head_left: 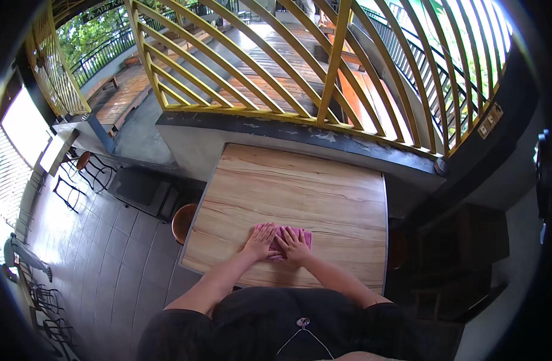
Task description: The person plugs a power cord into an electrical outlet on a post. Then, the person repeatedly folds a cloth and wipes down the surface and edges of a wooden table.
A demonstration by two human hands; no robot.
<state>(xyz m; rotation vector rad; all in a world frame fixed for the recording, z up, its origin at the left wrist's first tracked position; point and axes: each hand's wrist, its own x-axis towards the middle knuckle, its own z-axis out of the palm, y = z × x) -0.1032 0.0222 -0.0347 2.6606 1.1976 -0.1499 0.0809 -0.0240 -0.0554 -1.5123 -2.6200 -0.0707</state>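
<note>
A folded pink cloth lies on the wood-grain tabletop, near the side closest to my body. My left hand rests flat on the cloth's left part, its fingers stretched out and close together. Just beside it, my right hand presses on the cloth with fingers spread. Both palms face down, and much of the cloth is hidden under them. Neither hand is wrapped around anything.
Beyond the table runs a low wall with a yellow slatted railing. A round brown stool stands at the table's left edge, near a dark box-like case. Dark wooden furniture is to the right. Bar stools stand farther left.
</note>
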